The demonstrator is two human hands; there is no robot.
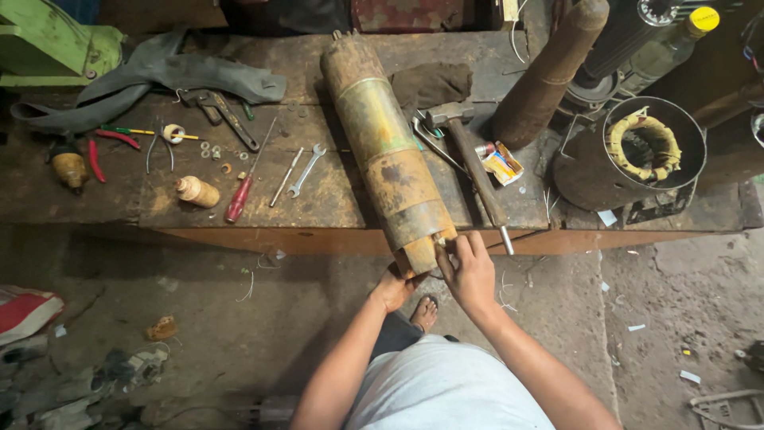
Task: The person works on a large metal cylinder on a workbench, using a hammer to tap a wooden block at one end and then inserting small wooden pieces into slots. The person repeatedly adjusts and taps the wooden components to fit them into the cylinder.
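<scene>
Lying lengthwise on the worktop (334, 199), the rusty cylinder (387, 151) overhangs the near edge. My left hand (393, 288) cups its end from below, my right hand (469, 272) pinches its rim; steadying underneath seems wise.

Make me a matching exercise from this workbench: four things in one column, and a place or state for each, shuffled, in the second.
Things:
1. rusty cylinder
2. hammer
3. red-handled screwdriver
4. plastic bottle

Places or states:
A. lies left of the cylinder, beside a spanner
B. stands at the far right, with a yellow cap
C. overhangs the near edge of the bench, both hands at its end
D. lies just right of the cylinder, handle toward the person

Pairs: 1-C, 2-D, 3-A, 4-B. The left hand is under the cylinder's end, the right hand on it.
</scene>
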